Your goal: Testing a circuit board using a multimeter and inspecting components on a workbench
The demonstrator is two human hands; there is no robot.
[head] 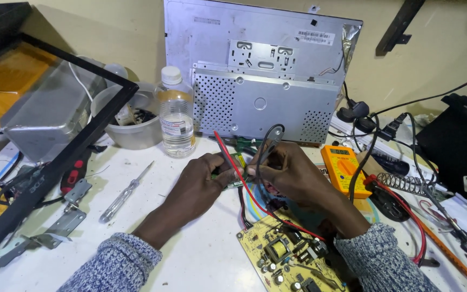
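L hand (201, 181) & R hand (293, 176) – fingers curled, grips closed, nearly touching.

White workbench (201, 254), scuffed and crowded. Clear plastic bottle (176, 113) stands upright at 11 o'clock, a plastic bowl (133, 132) touching it on the left. Clear-handled screwdriver (124, 193) lies at 9 o'clock, angled; metal brackets (55, 230) and a red-handled tool (72, 172) further left. Yellow circuit board (287, 254) lies flat at 6 o'clock. Orange multimeter (344, 170) at 3 o'clock, coiled spring (404, 183) just beyond it. Grey metal monitor back panel (260, 70) stands propped against the wall at 12 o'clock. Black frame (55, 167) leans across the 9 to 10 o'clock edge.
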